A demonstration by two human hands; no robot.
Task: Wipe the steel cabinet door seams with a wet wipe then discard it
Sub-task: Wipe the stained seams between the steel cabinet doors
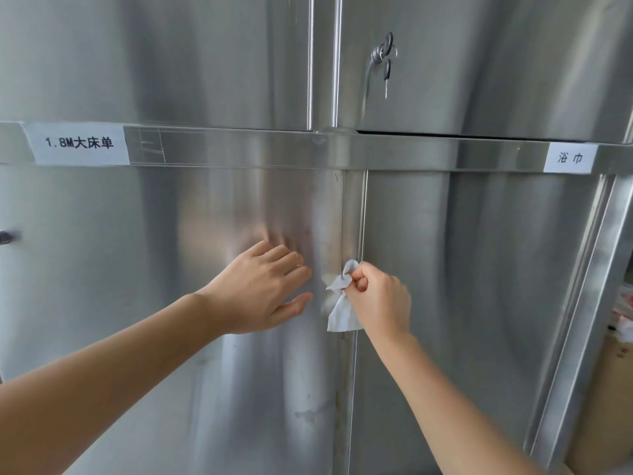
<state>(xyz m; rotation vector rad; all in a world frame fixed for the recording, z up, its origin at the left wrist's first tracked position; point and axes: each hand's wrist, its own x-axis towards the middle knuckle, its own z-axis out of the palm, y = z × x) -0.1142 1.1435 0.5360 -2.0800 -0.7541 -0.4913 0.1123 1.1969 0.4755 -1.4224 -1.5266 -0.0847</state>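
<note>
- Brushed steel fills the view: a steel cabinet (479, 269) seen from close range, with two upper doors and two lower doors divided by a horizontal rail (308, 149).
- Left end of the rail carries a white label (79, 144) printed "1.8M大床单"; the right end carries a smaller white label (570, 158) printed "浴巾".
- Upper right door: a lock with a bunch of keys (386, 60) hanging from it, just beside the upper vertical seam.
- Lower door seam (363, 214): a narrow vertical gap between the two lower doors, running down from the rail to the bottom edge of the view.
- Left hand (263, 286): open, palm flat against the lower left door, fingers spread and pointing toward the seam; it lies near the wipe but apart from it.
- Right hand (378, 296): closed in a loose fist, gripping the wet wipe (340, 298) between thumb and fingers and pressing it against the seam at mid-height of the lower doors.
- Wet wipe: white, crumpled at the top where it is pinched, with a loose tail hanging below the fist over the edge of the left door.
- Lower left door below the wipe: dull smears and spots (305, 413) on the steel close to the seam.
- Far right, past the cabinet's edge post: part of a cardboard box (606, 399) with white and red material above it, too cropped to identify.
- Far left edge: a small dark fitting (7, 237) on the steel, partly cut off.
</note>
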